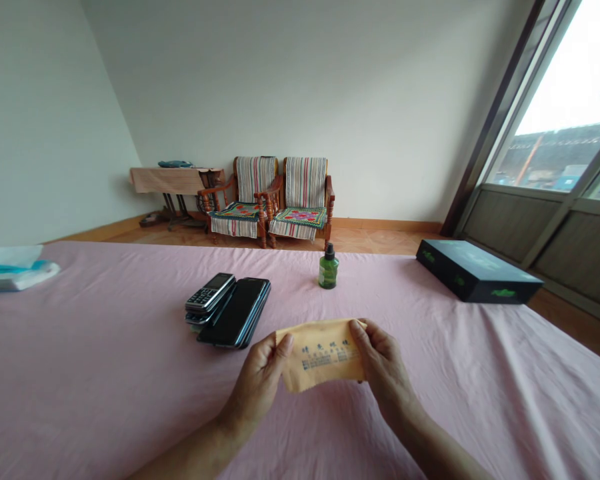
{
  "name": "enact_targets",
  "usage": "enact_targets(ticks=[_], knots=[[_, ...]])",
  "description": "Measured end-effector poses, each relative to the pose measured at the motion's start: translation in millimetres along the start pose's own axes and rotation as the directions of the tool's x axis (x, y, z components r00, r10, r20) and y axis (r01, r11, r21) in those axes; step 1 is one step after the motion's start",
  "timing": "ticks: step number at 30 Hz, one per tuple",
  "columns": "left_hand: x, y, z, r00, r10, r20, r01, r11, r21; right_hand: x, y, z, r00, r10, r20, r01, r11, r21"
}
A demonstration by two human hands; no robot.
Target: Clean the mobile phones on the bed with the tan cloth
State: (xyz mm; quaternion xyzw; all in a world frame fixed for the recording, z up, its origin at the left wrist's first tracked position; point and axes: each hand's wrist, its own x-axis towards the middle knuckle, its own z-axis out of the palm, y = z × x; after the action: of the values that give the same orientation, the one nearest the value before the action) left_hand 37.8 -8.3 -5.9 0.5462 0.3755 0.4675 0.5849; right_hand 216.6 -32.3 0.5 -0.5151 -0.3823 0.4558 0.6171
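Both hands pinched a yellow cleaning cloth (321, 355) above the pink tablecloth (105, 373): left hand (260, 381) at its left edge, right hand (380, 363) at its right. Its printed text was illegible. Stacked phones (229, 309) lay nearby, lower ones mostly hidden.

A pink-sheeted table (105, 373) carries a stack of phones (229, 310), a small green bottle (328, 268), a dark flat box (477, 270) and what looks like a tissue pack (13, 267).
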Motion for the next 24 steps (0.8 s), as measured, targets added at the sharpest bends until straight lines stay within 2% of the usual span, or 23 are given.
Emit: enact_targets(ticks=[7,12,18,24], knots=[[1.1,-2.4,-2.9,1.0,-0.003,-0.022,0.004,0.999,0.04,-1.6,-1.2,-1.6,1.0,-0.012,-0.018,0.012,1.0,-0.026],[2.3,-1.0,-0.8,0.996,0.02,-0.092,-0.014,0.998,0.061,-0.3,0.9,-4.1,0.999,-0.046,-0.003,0.046,0.999,-0.024],[3.5,-1.7,-1.0,0.999,0.042,-0.018,-0.039,0.994,0.104,-0.4,1.4,-3.6,0.998,-0.052,0.019,0.053,0.998,-0.031],[3.6,-3.8,-1.7,0.998,0.046,-0.052,-0.041,0.994,0.097,-0.8,-0.7,-2.7,0.999,-0.035,-0.003,0.035,0.999,-0.038]])
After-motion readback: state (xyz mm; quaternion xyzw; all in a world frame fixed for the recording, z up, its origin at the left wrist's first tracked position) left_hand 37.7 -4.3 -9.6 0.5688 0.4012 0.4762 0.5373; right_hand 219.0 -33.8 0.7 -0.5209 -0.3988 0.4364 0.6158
